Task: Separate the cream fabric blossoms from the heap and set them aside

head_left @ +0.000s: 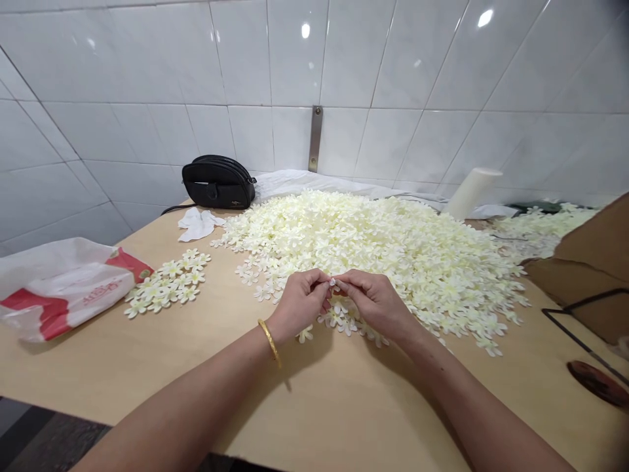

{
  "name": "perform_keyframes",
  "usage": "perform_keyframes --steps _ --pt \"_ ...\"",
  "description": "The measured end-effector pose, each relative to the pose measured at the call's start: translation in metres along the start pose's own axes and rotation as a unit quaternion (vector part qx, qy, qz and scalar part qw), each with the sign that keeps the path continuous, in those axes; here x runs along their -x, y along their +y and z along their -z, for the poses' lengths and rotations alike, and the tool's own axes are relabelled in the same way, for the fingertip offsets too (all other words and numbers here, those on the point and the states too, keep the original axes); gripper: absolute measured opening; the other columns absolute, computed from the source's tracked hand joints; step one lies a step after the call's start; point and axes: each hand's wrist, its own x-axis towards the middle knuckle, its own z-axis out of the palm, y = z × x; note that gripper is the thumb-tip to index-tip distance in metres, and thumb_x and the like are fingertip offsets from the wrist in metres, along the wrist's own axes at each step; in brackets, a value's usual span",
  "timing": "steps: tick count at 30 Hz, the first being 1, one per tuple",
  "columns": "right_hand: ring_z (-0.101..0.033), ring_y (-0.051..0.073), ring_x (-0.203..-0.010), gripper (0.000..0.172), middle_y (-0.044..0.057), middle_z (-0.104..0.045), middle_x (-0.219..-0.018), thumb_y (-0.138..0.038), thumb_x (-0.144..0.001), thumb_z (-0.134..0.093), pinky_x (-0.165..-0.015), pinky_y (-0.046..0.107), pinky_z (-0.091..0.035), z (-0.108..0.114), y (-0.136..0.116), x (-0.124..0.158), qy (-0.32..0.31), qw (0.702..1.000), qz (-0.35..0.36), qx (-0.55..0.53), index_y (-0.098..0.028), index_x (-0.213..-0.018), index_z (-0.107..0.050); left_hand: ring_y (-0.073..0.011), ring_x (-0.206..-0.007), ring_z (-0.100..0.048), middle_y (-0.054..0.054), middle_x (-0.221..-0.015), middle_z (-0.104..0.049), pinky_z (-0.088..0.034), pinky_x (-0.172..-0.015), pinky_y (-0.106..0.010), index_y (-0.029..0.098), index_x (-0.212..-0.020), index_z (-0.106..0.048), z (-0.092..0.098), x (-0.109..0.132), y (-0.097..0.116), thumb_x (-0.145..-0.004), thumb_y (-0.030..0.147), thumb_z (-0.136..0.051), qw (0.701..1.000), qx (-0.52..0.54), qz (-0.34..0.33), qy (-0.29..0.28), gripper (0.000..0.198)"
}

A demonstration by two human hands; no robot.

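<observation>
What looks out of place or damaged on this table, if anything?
Nothing looks plainly damaged. The oddest thing is a crumpled white scrap, perhaps tissue, lying in front of the black bag and left of the flower heap. It looks discarded, unlike the spread-out flower cluster nearby.

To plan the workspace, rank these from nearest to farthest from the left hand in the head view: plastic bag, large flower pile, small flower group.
1. Large flower pile: just beyond the left hand and to its right.
2. Small flower group: off to the hand's left.
3. Plastic bag: farther left, past the small group.
</observation>
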Motion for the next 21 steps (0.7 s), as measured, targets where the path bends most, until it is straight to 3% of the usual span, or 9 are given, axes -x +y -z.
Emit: perform_keyframes --steps 8,14,18,21 --pt "-0.054 0.012 -0.061 0.023 0.002 -0.060 -0.067 -0.021 -0.081 -0.041 -0.058 0.023 -0.041 -0.004 -0.002 0.000 0.052 0.997 -0.019 0.061 -0.016 -0.066 -0.058 -0.0074 -0.043 -0.048 0.003 -0.051 -0.048 -0.039 -0.043 -0.019 0.015 -0.062 -0.050 -0.002 0.002 0.005 -0.069 0.021 -0.045 1.000 0.000 0.009 0.009 0.011" --pt "-0.052 0.012 -0.056 0.017 0.001 -0.055 -0.060 -0.020 -0.080 -0.042 -0.053 0.022 -0.039 -0.003 -0.004 0.000 0.166 0.980 -0.027 0.105 -0.016 -0.069 -0.054 -0.0066 -0.039 -0.043 0.003 -0.048 -0.048 -0.034 -0.038 -0.018 0.016 -0.058 -0.046 -0.003 0.004 0.011 -0.066 0.018 -0.042 0.998 -0.032 0.019 0.043 0.010" --pt "-0.058 0.014 -0.062 0.016 0.000 -0.055 -0.061 -0.021 -0.080 -0.042 -0.054 0.023 -0.041 0.002 0.003 0.000 0.233 0.969 -0.055 0.063 -0.016 -0.072 -0.054 -0.0064 -0.040 -0.042 0.002 -0.049 -0.049 -0.031 -0.038 -0.017 0.015 -0.057 -0.047 0.009 0.002 0.015 -0.065 0.019 -0.042 0.994 -0.078 0.013 0.076 0.010" --pt "-0.058 0.015 -0.061 0.016 0.001 -0.055 -0.061 -0.023 -0.080 -0.043 -0.055 0.024 -0.043 0.004 0.008 0.000 0.250 0.965 -0.064 0.050 -0.016 -0.071 -0.055 -0.0065 -0.040 -0.040 0.001 -0.049 -0.049 -0.028 -0.038 -0.017 0.015 -0.055 -0.048 0.025 -0.003 0.016 -0.062 0.018 -0.040 0.985 -0.141 0.019 0.095 0.011"
